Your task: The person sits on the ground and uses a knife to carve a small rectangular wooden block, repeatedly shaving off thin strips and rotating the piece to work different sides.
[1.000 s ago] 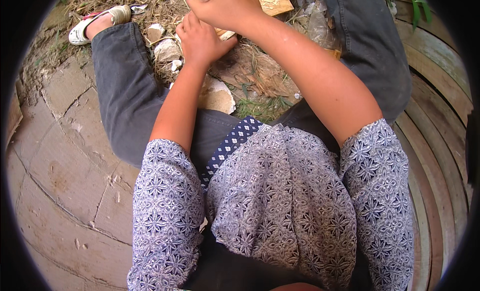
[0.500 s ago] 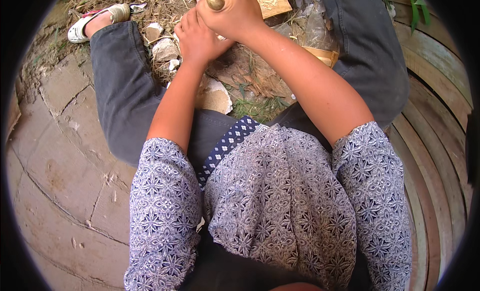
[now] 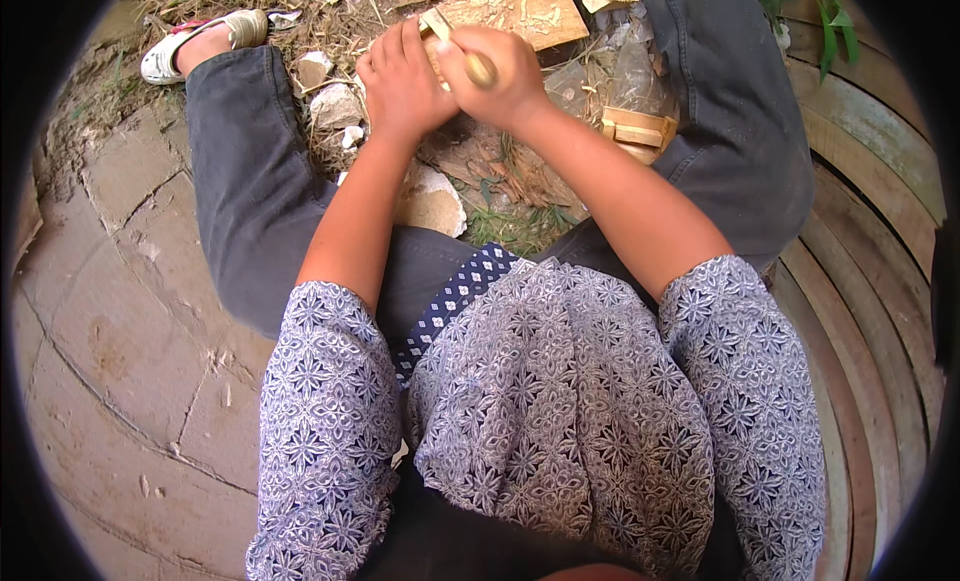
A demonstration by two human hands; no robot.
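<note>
View from above of a seated person. The right hand is closed around a wooden tool handle, whose rounded end protrudes from the fist. The left hand lies directly beside it, touching, fingers curled over a pale wood strip that projects just above both hands. Beyond them a flat wooden block rests on littered ground.

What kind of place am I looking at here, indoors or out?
Most likely an outdoor yard workspot: cracked paving slabs underfoot, dry grass and litter between the knees, and a chopped wooden block with offcuts on the bare ground.
</note>
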